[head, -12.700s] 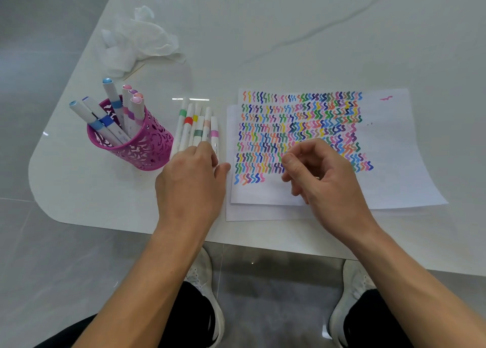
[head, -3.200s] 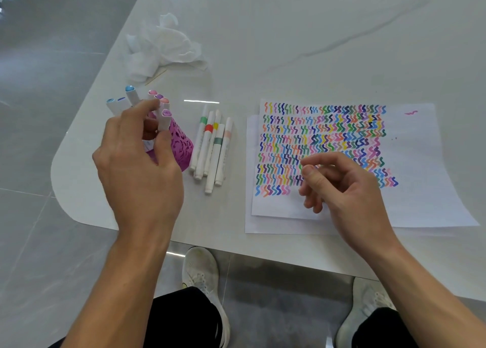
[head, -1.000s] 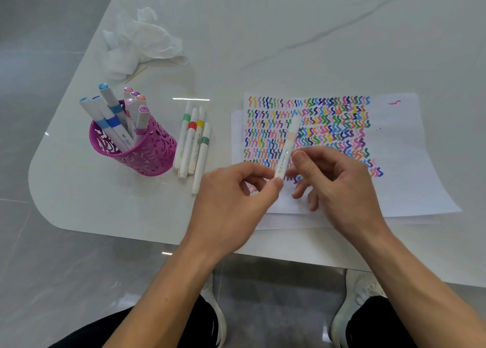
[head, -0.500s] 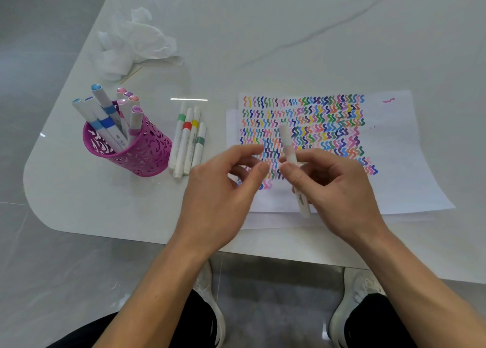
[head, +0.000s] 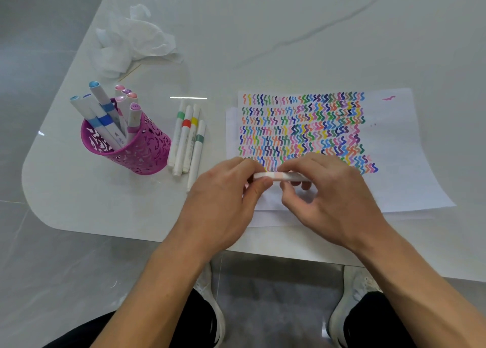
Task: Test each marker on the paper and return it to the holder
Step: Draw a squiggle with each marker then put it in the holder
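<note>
A white marker with a pale pink band [head: 279, 176] lies level between my two hands, just above the paper's near edge. My left hand [head: 223, 205] pinches its left end and my right hand [head: 328, 200] grips its right part. The paper [head: 394, 147] is covered with rows of coloured squiggles. A magenta cut-out holder [head: 142, 153] stands at the left with several markers upright in it. Several more markers [head: 186, 142] lie side by side on the table between the holder and the paper.
A crumpled white tissue [head: 131, 39] lies at the far left of the white table [head: 289, 32]. The table's near edge runs just below my wrists, and its rounded corner is at the left. My white shoes show on the grey floor below.
The marker in my right hand has turned from upright to level. My left hand has closed in and now pinches its left end.
</note>
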